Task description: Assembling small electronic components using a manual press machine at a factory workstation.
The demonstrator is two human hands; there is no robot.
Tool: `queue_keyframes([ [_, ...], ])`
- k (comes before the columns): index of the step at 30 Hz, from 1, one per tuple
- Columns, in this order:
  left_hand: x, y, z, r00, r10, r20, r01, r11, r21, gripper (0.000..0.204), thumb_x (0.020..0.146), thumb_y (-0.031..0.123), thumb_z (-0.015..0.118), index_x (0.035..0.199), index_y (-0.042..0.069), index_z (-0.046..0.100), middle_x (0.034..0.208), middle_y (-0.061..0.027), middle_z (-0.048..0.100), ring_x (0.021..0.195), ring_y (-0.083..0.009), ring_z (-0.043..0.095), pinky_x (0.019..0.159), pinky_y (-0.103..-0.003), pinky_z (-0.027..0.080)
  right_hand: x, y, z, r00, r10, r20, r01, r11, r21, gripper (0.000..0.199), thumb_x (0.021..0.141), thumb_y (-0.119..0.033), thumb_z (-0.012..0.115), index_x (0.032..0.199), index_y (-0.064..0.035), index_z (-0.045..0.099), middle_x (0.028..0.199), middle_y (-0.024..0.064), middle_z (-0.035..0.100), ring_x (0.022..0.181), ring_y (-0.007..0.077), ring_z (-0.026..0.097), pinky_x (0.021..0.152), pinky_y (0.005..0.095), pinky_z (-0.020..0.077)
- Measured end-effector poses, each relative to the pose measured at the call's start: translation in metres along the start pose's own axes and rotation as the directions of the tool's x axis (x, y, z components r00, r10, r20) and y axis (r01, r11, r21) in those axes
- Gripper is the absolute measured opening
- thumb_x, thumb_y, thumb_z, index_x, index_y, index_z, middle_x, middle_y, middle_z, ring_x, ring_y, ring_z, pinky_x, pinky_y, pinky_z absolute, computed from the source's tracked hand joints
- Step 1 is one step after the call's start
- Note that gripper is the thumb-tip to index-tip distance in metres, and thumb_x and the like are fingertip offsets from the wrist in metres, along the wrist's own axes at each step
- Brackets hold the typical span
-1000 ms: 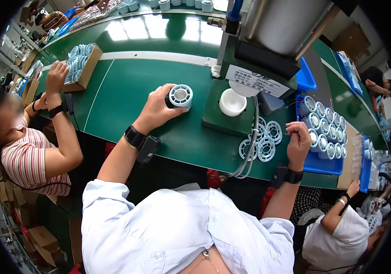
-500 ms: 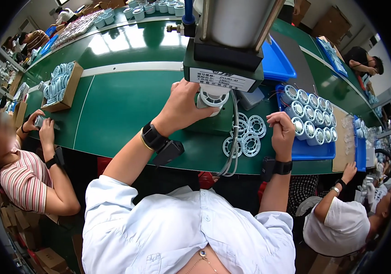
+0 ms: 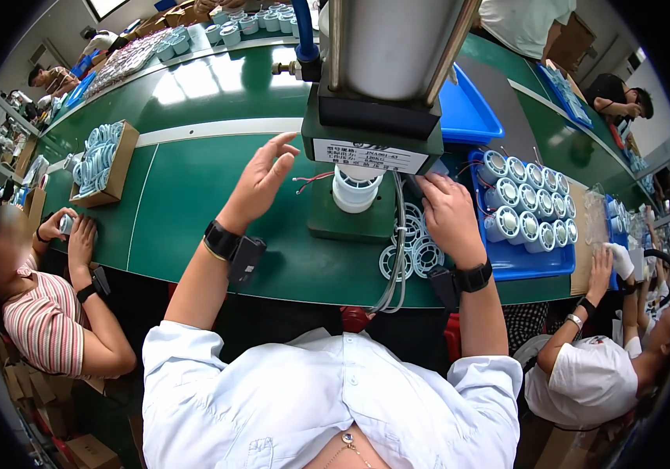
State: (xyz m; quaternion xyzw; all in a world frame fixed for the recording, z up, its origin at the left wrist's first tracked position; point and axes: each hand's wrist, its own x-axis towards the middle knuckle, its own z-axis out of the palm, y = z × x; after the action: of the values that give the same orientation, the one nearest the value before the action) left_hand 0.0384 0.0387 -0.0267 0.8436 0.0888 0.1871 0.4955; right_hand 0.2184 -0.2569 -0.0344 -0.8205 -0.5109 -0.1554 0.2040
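Observation:
A white round housing [image 3: 354,198] stands upright on the dark green base [image 3: 335,226] of a bench press [image 3: 374,117], directly under the press head. Thin red and white wires [image 3: 313,180] stick out from its left side. My left hand [image 3: 257,186] is raised left of the housing, apart from it, fingers stretched and empty. At the press's right side is my right hand [image 3: 451,219], fingers extended over the grey box there, which it largely covers; whether it touches the box I cannot tell. Pale blue slotted rings [image 3: 427,258] lie beside and partly under that hand.
Grey cables [image 3: 399,270] run down in front of the press. A blue tray [image 3: 534,264] of finished-looking round housings stands at right, an empty-looking blue tray [image 3: 472,105] behind. A cardboard box [image 3: 122,168] of rings is at left. Co-workers sit on both sides.
My left hand has let go of the housing and moved left. My right hand has moved left to the press's side. The housing stays under the press, its wires now visible.

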Motion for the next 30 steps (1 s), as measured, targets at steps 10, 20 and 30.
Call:
queue_keyframes([
  [10, 0.000, -0.028, 0.012, 1.000, -0.008, 0.022, -0.010, 0.703, 0.711, 0.054, 0.090, 0.038, 0.062, 0.134, 0.010, 0.053, 0.140, -0.0166, 0.049, 0.138, -0.0330, 0.036, 0.112, -0.052, 0.026, 0.036, -0.026, -0.017, 0.997, -0.071, -0.018, 0.073, 0.922, 0.380, 0.040, 0.086, -0.025, 0.068, 0.119, -0.0029, 0.063, 0.119, 0.0140, 0.065, 0.116, 0.0302, 0.056, 0.101, 0.0427, 0.0383],
  [20, -0.002, -0.052, -0.003, 0.990, 0.117, 0.077, -0.137, 0.697, 0.704, 0.053, 0.088, 0.027, 0.066, 0.135, 0.007, 0.053, 0.135, -0.0171, 0.053, 0.128, -0.0348, 0.046, 0.108, -0.043, 0.033, 0.060, -0.055, -0.031, 0.975, 0.173, -0.143, -0.062, 0.822, 0.567, 0.060, 0.074, -0.029, 0.080, 0.119, -0.0012, 0.054, 0.111, 0.0192, 0.060, 0.107, 0.0364, 0.057, 0.093, 0.0398, 0.0431],
  [30, -0.003, -0.047, -0.007, 0.998, -0.033, 0.054, 0.002, 0.870, 0.494, 0.050, 0.086, 0.016, 0.066, 0.133, 0.005, 0.052, 0.135, -0.0160, 0.053, 0.127, -0.0340, 0.047, 0.108, -0.041, 0.034, -0.148, 0.111, -0.122, 0.536, 0.716, -0.446, -0.493, 0.695, 0.523, 0.058, 0.080, -0.016, 0.075, 0.128, -0.0011, 0.047, 0.116, 0.0139, 0.058, 0.107, 0.0204, 0.059, 0.094, 0.0342, 0.0473],
])
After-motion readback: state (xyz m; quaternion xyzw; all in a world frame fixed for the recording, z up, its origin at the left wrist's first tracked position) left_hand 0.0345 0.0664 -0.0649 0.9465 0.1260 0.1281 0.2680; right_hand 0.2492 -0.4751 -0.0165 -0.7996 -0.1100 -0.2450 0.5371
